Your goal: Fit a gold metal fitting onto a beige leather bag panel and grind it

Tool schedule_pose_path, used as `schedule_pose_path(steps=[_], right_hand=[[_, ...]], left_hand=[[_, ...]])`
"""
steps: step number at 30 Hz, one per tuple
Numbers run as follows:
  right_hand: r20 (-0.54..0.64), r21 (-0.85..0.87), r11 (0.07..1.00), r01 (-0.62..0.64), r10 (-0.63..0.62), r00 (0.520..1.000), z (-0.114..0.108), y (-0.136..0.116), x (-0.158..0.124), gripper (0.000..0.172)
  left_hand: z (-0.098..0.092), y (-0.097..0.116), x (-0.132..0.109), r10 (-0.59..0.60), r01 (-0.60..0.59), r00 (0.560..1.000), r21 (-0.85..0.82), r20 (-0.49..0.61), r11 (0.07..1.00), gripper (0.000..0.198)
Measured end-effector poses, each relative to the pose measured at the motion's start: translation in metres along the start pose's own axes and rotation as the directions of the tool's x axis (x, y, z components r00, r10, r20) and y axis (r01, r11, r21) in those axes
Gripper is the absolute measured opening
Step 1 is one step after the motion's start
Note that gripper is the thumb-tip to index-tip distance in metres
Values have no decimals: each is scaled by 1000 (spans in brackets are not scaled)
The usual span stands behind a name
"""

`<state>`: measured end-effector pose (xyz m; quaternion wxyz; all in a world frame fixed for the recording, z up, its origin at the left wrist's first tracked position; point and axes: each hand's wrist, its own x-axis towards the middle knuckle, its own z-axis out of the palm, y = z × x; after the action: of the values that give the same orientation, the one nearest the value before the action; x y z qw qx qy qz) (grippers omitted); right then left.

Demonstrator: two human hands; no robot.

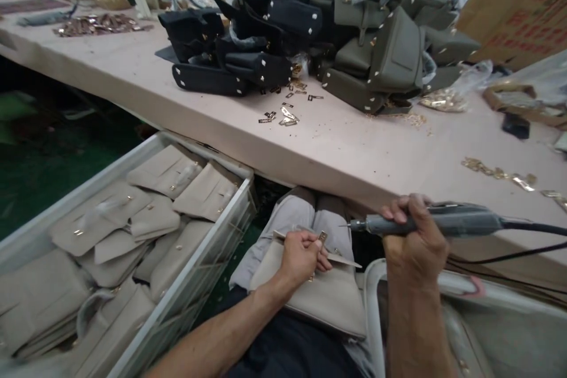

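Observation:
A beige handbag [328,304] lies across my lap with its flap partly raised. Over the flap, my left hand [303,257] is closed, a small gold metal plate [323,238] pinched between thumb and fingers. Whether those fingers also grip the flap edge cannot be made out. To the right, my right hand [414,227] wraps round a grey electric screwdriver [463,220]. The tool lies nearly level, its thin bit pointing left, a little above and to the right of the gold plate and apart from it.
A white crate [212,236] at left holds several beige bags. Another white bin [374,301] stands at right, beneath the screwdriver's black cable [531,225]. On the table [212,115] are piled black bags [208,77], olive bags [394,59] and loose metal plates [287,116].

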<state>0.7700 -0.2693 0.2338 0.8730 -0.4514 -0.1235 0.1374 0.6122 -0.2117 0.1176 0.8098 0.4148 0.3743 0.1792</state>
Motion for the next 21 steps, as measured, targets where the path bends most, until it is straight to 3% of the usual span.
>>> schedule_pose_path(steps=[6,21], right_hand=[[109,-113,988,107,-94,990,9,18,-34,22],[197,-205,958,199,-159,968,14,38,-47,14]], left_hand=[[1,1,0,-7,7,1000,-17,-1,1000,33],[-3,-2,-2,13,-12,1000,-57,13,998,39]])
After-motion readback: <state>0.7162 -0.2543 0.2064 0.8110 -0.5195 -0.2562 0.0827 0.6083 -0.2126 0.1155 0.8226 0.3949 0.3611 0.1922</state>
